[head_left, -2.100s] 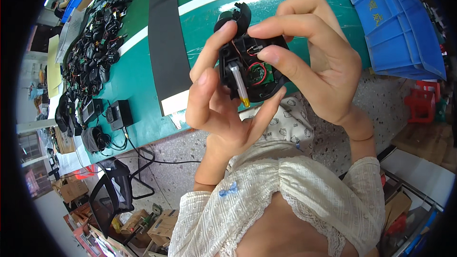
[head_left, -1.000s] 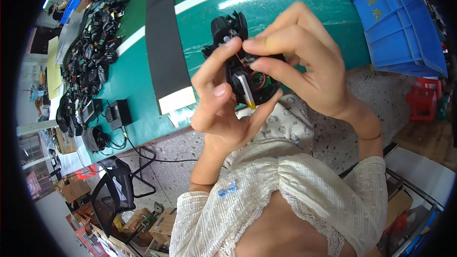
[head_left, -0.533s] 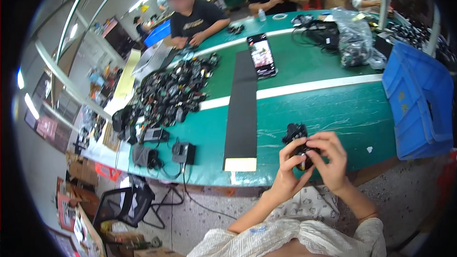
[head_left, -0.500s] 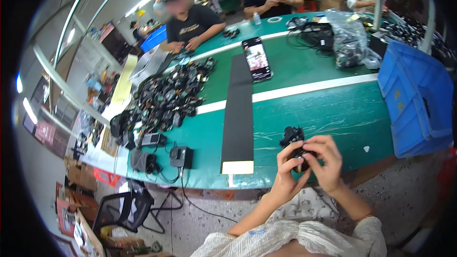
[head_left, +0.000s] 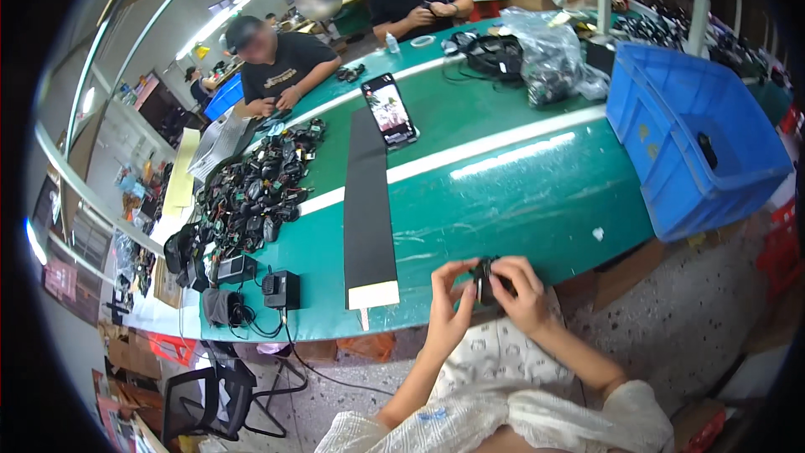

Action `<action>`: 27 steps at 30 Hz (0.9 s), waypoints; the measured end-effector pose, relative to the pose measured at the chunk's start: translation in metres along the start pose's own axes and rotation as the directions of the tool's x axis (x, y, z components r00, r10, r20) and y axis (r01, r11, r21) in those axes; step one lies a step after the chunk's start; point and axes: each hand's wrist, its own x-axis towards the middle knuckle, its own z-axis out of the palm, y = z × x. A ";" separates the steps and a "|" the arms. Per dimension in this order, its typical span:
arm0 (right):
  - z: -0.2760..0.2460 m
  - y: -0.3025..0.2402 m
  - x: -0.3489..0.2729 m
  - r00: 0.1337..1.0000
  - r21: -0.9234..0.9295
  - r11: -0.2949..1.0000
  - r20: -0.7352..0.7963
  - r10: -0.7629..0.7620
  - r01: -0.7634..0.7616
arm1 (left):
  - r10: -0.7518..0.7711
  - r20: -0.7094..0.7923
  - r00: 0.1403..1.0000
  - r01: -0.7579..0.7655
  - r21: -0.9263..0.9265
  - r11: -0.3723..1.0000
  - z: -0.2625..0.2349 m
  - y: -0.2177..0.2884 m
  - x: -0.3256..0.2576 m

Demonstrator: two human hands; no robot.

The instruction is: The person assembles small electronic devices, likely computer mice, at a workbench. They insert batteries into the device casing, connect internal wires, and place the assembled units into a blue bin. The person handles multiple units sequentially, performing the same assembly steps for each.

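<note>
Both my hands hold a small black plastic part (head_left: pixel 483 280) over the near edge of the green table. My left hand (head_left: pixel 451 300) closes on its left side, with thumb and fingers pressed to it. Opposite, my right hand (head_left: pixel 521 295) grips the part between thumb and bent fingers. The fingers cover much of it, and its exact kind cannot be made out. Left of my hands lies a long black mat strip (head_left: pixel 369 210) with a pale end. A phone (head_left: pixel 390 111) with a lit screen rests at the strip's far end.
A large pile of black parts (head_left: pixel 251 189) covers the table's left side. Nearby sit a black power adapter (head_left: pixel 281 289) and its cables. To the right stands a blue crate (head_left: pixel 671 147); behind it are clear plastic bags (head_left: pixel 545 59). Co-workers sit across the table (head_left: pixel 520 172).
The view has swung to the right, so the table's things appear further left. My hands have come nearer the table's front edge with the black part, which is now turned differently.
</note>
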 end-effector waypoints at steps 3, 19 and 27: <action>0.002 0.006 -0.004 0.998 0.036 0.999 0.064 -0.013 0.011 | -0.210 0.000 0.978 0.209 0.104 0.972 -0.013 -0.008 -0.002; -0.014 0.016 0.019 0.879 -0.100 0.930 0.304 0.367 -0.354 | -0.051 0.859 0.510 -0.765 0.480 0.430 -0.044 -0.007 0.123; -0.018 0.009 0.025 0.974 -0.259 0.962 0.183 0.133 -0.082 | 0.082 0.607 0.790 -0.579 0.696 0.425 -0.032 0.025 0.090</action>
